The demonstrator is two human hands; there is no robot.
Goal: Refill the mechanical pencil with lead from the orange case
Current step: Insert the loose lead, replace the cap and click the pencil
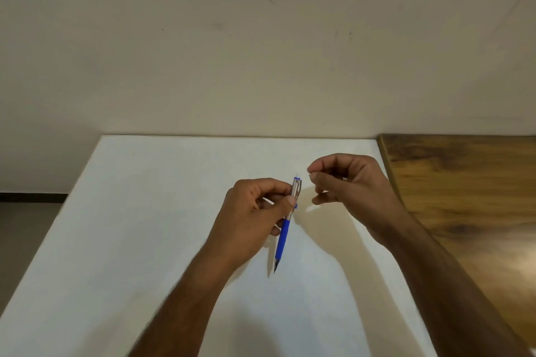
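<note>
while the left hand (255,211) pinches the mechanical pencil (285,224) upright, tip down at 6 o'clock, the right hand (345,180) at 2 o'clock pinches something too thin to see, probably lead; feed it slowly, straight. orange case is not visible.

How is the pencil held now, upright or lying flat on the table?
Nearly upright, slightly tilted. The left hand grips the mechanical pencil at its silver upper part, tip pointing down above the white table, blue end uppermost.

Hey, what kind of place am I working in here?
Probably a plain indoor room at a desk: a white tabletop against a scuffed cream wall, a wooden surface beside it.
</note>
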